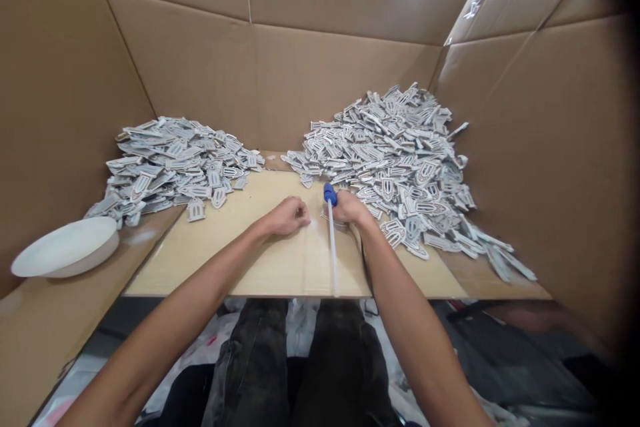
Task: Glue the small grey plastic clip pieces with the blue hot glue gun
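Nearest, dark trousers (300, 367) show below the edge of a cardboard board (280, 260) that serves as the worktop. On it, the left hand (289, 215) is curled into a loose fist, knuckles down on the cardboard; whether it pinches a small part cannot be told. Just beside it, the right hand (350, 209) grips a tool (331, 227) with a blue cap at the top and a pale thin shaft that runs back toward the body to the board's near edge. The hands are near each other but apart.

This looks like the working step on one clip, held between fist and tool; the next move probably calls for a steady left hand and a careful push of the tool.

Left of the board sits a white bowl (65, 247). Farther back lie two heaps of grey clips: a left pile (175, 163), lower, and a right pile (400, 160), bigger and touching the right hand's far side. Cardboard walls (320, 80) close the rear.
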Action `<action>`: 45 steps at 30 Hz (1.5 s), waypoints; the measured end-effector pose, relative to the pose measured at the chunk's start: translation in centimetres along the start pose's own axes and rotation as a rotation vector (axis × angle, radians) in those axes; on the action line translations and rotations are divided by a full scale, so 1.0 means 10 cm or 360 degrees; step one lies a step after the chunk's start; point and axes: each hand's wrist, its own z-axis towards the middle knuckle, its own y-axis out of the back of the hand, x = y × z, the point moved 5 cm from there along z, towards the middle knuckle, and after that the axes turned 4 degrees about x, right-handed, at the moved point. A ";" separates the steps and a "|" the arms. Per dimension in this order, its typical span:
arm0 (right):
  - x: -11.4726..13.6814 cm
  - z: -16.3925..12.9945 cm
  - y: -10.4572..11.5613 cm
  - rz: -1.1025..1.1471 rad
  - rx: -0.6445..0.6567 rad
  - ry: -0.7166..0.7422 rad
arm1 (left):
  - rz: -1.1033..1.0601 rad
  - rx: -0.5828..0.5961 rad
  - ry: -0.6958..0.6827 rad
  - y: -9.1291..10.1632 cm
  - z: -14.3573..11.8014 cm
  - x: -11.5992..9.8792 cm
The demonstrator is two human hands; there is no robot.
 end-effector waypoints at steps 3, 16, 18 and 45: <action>0.07 -0.04 -0.02 0.0170 0.0012 0.0018 | 0.0104 -0.0223 0.0011 0.07 -0.04 -0.01; 0.49 -0.11 -0.14 0.0692 0.0021 0.0492 | -0.0867 -0.0937 0.0446 0.46 -0.11 0.19; 0.50 -0.13 -0.19 0.0458 0.0107 0.0514 | -0.0894 -0.1096 0.0648 0.55 -0.17 0.28; 0.50 -0.10 -0.16 0.1307 -0.0132 0.0338 | -0.1293 -0.0891 0.0488 0.31 -0.10 0.18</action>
